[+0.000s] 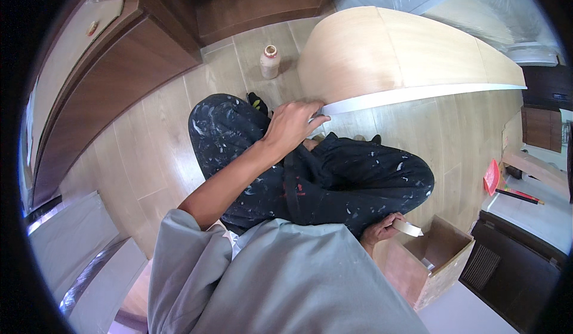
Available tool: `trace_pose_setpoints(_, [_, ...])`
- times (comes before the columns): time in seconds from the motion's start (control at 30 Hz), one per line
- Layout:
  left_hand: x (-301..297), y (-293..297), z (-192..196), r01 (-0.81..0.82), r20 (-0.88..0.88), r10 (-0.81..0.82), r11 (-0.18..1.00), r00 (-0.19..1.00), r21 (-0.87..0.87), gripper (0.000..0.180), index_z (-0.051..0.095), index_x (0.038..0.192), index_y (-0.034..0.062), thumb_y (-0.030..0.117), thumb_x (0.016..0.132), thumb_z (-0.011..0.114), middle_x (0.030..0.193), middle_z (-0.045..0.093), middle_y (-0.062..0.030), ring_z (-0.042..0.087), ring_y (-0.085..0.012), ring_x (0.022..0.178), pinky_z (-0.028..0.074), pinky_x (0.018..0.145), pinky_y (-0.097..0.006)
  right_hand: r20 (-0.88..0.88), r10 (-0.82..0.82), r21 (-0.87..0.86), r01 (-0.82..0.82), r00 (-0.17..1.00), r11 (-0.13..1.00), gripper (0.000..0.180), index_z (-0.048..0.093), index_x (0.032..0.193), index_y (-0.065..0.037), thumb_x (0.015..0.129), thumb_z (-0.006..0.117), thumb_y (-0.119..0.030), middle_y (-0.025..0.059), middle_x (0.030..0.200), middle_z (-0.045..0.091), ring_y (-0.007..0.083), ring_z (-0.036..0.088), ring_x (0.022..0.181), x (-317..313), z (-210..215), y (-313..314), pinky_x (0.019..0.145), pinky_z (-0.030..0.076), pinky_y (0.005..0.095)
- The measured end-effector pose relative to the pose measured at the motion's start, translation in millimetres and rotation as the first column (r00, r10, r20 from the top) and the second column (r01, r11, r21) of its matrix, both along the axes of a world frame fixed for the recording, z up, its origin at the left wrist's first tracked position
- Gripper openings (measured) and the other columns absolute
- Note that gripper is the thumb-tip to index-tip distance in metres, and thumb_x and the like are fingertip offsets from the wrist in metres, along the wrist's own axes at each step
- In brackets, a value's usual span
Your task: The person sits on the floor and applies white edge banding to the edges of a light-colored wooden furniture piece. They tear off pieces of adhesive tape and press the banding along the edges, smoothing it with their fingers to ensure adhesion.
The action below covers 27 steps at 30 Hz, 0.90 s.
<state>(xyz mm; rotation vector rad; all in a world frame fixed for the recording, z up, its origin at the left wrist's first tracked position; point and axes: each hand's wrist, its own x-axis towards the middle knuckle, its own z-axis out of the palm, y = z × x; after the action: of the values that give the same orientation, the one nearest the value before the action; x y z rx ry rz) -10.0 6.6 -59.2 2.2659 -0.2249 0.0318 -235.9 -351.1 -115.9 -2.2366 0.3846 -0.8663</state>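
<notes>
My left hand [293, 124] reaches forward between my knees, thumb and fingers closed at the near left end of a white strip [394, 97]. That strip runs along the bottom edge of a curved, pale wooden panel [382, 48]. What lies directly under the fingertips is partly hidden. Down by my right knee, my right hand [382, 231] grips a roll of cream masking tape [408, 229] by one side. The roll is held just above and beside an open wooden box [440, 262].
An open-topped bottle [270, 62] stands on the wood-look floor [161, 149] left of the panel. Dark wooden cabinetry [119, 89] curves along the left. Plastic sheeting [495, 12] covers things behind the panel. A red-handled brush [492, 176] and pencil-like sticks [520, 197] lie at right.
</notes>
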Motion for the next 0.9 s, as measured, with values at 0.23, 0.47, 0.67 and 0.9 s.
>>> trace_pose_setpoints(0.23, [-6.4, -2.6, 18.5, -0.044, 0.211, 0.074, 0.989, 0.975, -0.144, 0.034, 0.079, 0.116, 0.0023, 0.025, 0.090, 0.085, 0.100, 0.080, -0.0167, 0.076, -0.0323, 0.086, 0.059, 0.078, -0.041, 0.011, -0.005, -0.018, 0.005, 1.000, 1.000, 0.024, 0.055, 0.112, 0.001, 0.112, 0.056, -0.023, 0.0128, 0.109, 0.054, 0.0275, 0.052, 0.106, 2.4, 0.1, 1.9, 0.101, 0.042, 0.0441])
trace_pose_setpoints(0.47, [-8.1, -16.9, 53.1, -0.097, 0.292, 0.201, 0.938, 0.935, -0.333, 0.036, 0.078, 0.119, 0.0002, 0.015, 0.087, 0.087, 0.110, 0.080, -0.0153, 0.075, -0.0308, 0.098, 0.057, 0.089, -0.041, -0.022, -0.015, -0.050, 0.014, 1.000, 0.999, 0.031, 0.055, 0.112, 0.000, 0.113, 0.056, -0.031, 0.0108, 0.107, 0.054, 0.0257, 0.051, 0.105, 3.1, 4.9, 5.5, 0.101, 0.042, 0.0414])
trace_pose_setpoints(0.67, [0.0, -33.9, 82.0, 0.069, 0.319, 0.108, 0.865, 0.941, -0.497, 0.045, 0.072, 0.129, 0.0008, 0.010, 0.086, 0.083, 0.130, 0.074, -0.0166, 0.070, -0.0359, 0.117, 0.053, 0.102, -0.043, -0.048, -0.044, -0.056, 0.041, 0.998, 0.998, 0.021, 0.052, 0.113, -0.001, 0.111, 0.055, -0.021, 0.0121, 0.110, 0.052, 0.0272, 0.050, 0.107, 3.4, 7.8, 10.5, 0.104, 0.040, 0.0442])
trace_pose_setpoints(0.9, [15.3, -45.0, 78.9, 0.255, 0.403, -0.008, 0.787, 0.915, -0.562, 0.064, 0.058, 0.145, -0.0024, 0.008, 0.085, 0.080, 0.134, 0.073, -0.0187, 0.068, -0.0390, 0.123, 0.049, 0.110, -0.047, -0.139, -0.062, -0.099, 0.048, 0.988, 0.994, 0.022, 0.050, 0.114, -0.002, 0.108, 0.057, -0.022, 0.0119, 0.112, 0.049, 0.0257, 0.047, 0.108, 1.0, 14.4, 13.1, 0.101, 0.039, 0.0422])
